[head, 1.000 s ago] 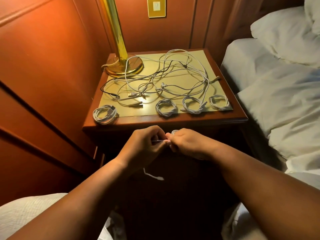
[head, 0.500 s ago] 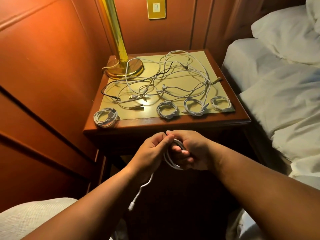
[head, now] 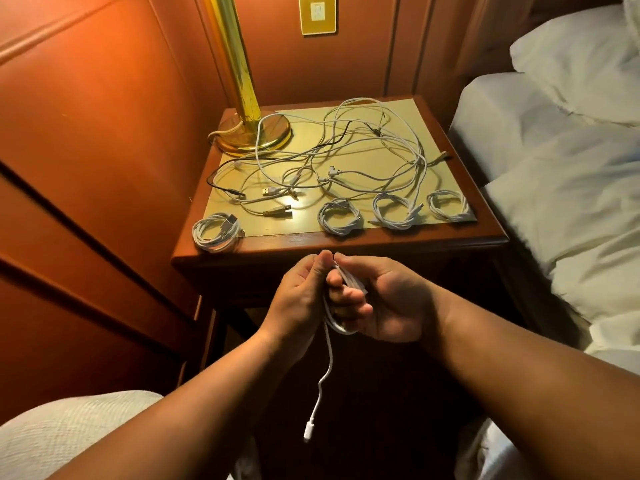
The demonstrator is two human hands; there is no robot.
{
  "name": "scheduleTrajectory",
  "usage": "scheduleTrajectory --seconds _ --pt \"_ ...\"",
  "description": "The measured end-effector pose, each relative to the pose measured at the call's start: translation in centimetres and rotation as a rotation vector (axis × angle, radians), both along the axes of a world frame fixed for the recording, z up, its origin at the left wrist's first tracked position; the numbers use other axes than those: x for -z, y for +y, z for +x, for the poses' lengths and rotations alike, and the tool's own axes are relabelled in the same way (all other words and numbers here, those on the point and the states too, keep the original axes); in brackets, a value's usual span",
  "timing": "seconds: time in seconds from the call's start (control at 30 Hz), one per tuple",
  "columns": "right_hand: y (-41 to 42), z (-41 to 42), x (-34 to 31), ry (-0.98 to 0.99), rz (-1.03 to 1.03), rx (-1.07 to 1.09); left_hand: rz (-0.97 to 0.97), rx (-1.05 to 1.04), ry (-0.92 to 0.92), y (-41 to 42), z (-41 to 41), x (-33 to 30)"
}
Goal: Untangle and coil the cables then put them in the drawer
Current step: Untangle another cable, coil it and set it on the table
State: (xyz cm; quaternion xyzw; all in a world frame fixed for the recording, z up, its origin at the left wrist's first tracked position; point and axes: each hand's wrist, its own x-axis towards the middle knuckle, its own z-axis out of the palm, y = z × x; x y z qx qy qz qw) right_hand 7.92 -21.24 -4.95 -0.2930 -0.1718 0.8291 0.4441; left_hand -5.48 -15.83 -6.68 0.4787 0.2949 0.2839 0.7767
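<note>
In front of the nightstand (head: 346, 242) my right hand (head: 384, 299) holds a coil of white cable (head: 337, 323) looped around its fingers. My left hand (head: 299, 296) pinches the same cable at the top of the coil. The cable's free end with its plug (head: 309, 429) hangs down below my hands. On the nightstand lie several finished white coils, such as the left one (head: 215, 232) and the middle one (head: 339, 220). Behind them spreads a tangle of loose white and black cables (head: 346, 161). The drawer front under the tabletop is dark and hard to make out.
A brass lamp (head: 247, 112) stands at the back left of the nightstand. Wood-panelled wall runs along the left. A bed with white sheets and pillow (head: 571, 174) lies to the right. A white textured cover (head: 65, 434) sits at the lower left.
My hands have dropped slightly and the coil has grown around my right fingers. The loose cable end now hangs longer and lower beneath my hands.
</note>
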Motion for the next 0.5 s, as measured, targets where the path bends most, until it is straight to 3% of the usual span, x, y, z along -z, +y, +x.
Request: scheduleTrajectory --seconds 0.13,0.2,0.3,0.37,0.43,0.5 --pt "0.0 -0.9 0.0 0.113 0.092 0.141 -0.085 -0.063 0.047 -0.2 0.3 -0.1" --pt "0.2 -0.7 -0.6 0.063 0.152 0.333 -0.054 -0.087 0.146 -0.4 0.5 0.5" --pt "0.7 0.3 -1.0 -0.069 0.228 0.586 0.055 0.039 0.284 -0.7 0.6 0.8" --pt "1.0 0.7 -0.6 -0.303 0.311 0.596 0.143 0.135 0.333 -0.8 0.6 0.6" --pt "0.7 0.7 -0.1 -0.779 0.428 0.544 0.274 0.22 0.458 -0.4 0.5 0.3" --pt "0.5 0.6 0.4 -1.298 0.536 0.446 0.538 0.284 0.64 0.2 0.1 -0.1"
